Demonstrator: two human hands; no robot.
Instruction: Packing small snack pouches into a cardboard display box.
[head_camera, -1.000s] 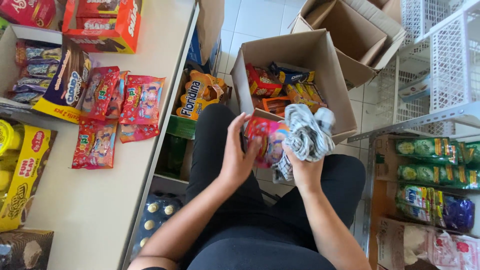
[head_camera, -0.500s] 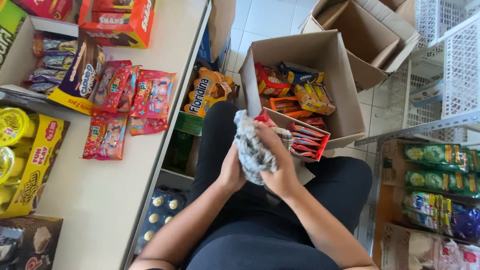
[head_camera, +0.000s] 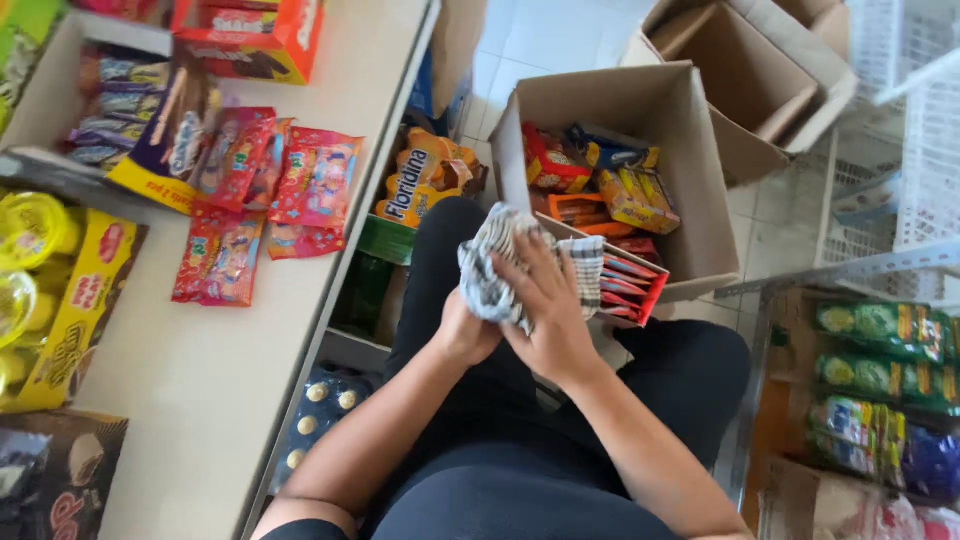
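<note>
Right hand (head_camera: 553, 318): fingers (head_camera: 530, 268) spread flat over checked cloth (head_camera: 497, 268), pressing it down. Left hand (head_camera: 464, 332): fingers hidden under cloth, closed around its lower edge. Cloth bunched between both hands, above lap. Just beside cloth, touching right hand: open red tray of snack packets (head_camera: 628, 282), resting against cardboard box (head_camera: 690, 215). Box on floor holds assorted snack packs. Left of person: table (head_camera: 200, 400) carrying red sweet packets (head_camera: 262, 200) and yellow cartons (head_camera: 70, 300).
</note>
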